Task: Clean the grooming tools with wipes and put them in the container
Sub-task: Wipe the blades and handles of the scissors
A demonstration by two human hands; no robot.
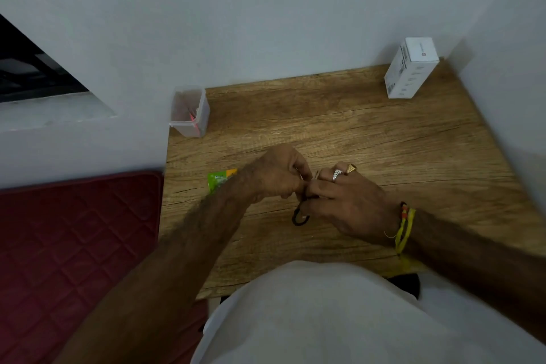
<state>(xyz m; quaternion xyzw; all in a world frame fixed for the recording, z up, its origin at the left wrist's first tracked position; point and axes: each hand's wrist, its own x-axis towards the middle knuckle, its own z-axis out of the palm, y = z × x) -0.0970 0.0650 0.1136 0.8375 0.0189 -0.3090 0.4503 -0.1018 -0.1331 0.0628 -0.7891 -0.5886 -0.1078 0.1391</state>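
Observation:
My left hand and my right hand meet over the middle of the wooden table. Between them they hold a small pair of scissors; only its black loop handle shows below the fingers, the blades are hidden. A thin pale strip, perhaps a wipe, shows between my left fingers at the blades; I cannot tell for sure. A clear plastic container with a red-tipped tool inside stands at the table's far left corner. A green and orange wipes packet lies behind my left wrist, partly hidden.
A white carton box stands at the far right corner against the wall. Walls close the table at the back and right. A red quilted mat lies left of the table. My white shirt covers the near edge.

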